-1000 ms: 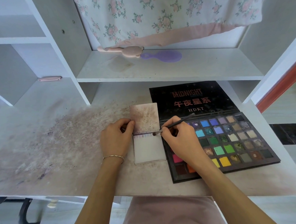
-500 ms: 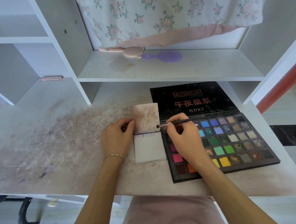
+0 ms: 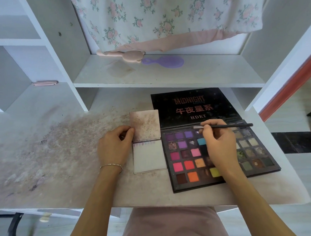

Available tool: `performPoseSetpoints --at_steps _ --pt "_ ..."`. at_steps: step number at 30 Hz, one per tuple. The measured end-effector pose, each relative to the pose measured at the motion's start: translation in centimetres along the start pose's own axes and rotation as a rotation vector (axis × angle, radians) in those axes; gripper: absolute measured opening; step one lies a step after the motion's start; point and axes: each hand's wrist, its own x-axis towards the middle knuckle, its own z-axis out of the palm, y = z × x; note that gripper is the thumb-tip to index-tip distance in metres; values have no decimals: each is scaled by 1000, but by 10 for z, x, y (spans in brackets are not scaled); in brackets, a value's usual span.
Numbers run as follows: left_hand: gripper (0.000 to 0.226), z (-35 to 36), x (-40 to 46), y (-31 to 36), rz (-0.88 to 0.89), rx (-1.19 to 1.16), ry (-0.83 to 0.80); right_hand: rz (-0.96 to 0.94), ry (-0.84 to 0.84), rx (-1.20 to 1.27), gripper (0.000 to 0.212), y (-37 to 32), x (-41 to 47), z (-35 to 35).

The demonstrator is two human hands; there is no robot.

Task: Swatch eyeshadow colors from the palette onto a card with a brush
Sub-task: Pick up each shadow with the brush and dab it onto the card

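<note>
An open black eyeshadow palette [image 3: 188,162] with many coloured pans lies on the desk at the right, its lid flat behind it. To its left lies a small white card pad [image 3: 149,157], its stained cover flipped up, with a row of faint purple swatches along its top. My left hand [image 3: 115,147] pinches the left edge of the flipped cover. My right hand [image 3: 217,144] holds a thin black brush [image 3: 229,126] level over the palette's top row, bristles pointing left above the purple pans.
The desk top [image 3: 55,156] is stained with powder on the left. A shelf [image 3: 167,76] above holds a pink brush [image 3: 124,55] and a purple hand mirror [image 3: 165,62]. Floral cloth hangs behind. The desk's front edge runs close to my lap.
My right hand has moved the brush rightward, from the card's top edge to above the palette's upper pans, turning the handle level. My left hand has stayed on the cover.
</note>
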Motion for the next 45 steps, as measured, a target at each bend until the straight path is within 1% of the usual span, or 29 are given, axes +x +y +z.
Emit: performPoseSetpoints --at_steps 4,7,10,12,15,18,21,26,30,35,40,45 --pt "14 0 0 0 13 10 6 43 123 -51 22 14 8 -32" --pt "15 1 -1 1 16 10 3 67 232 -107 5 21 15 -50" --pt "15 1 -1 0 12 13 -3 53 330 -181 3 25 18 -61" --pt "15 1 -1 0 13 15 -1 53 367 -238 5 26 21 -66" --pt "15 0 -2 1 27 20 -4 54 364 -328 7 27 24 -72" --pt "15 0 -2 1 31 21 -3 57 370 -369 9 27 25 -74" --pt "14 0 -2 2 29 15 -1 75 377 -355 10 28 26 -74" --pt "15 0 -2 2 29 22 -3 88 324 -374 10 30 27 -75" --pt "15 0 -2 2 26 11 -11 89 354 -394 10 31 28 -76" --pt "14 0 -2 1 31 5 -8 86 322 -388 10 32 28 -74" --pt "14 0 -3 2 31 5 -5 66 354 -405 9 32 27 -74" --pt "13 1 -3 2 25 0 -1 18 273 -377 7 30 23 -69"
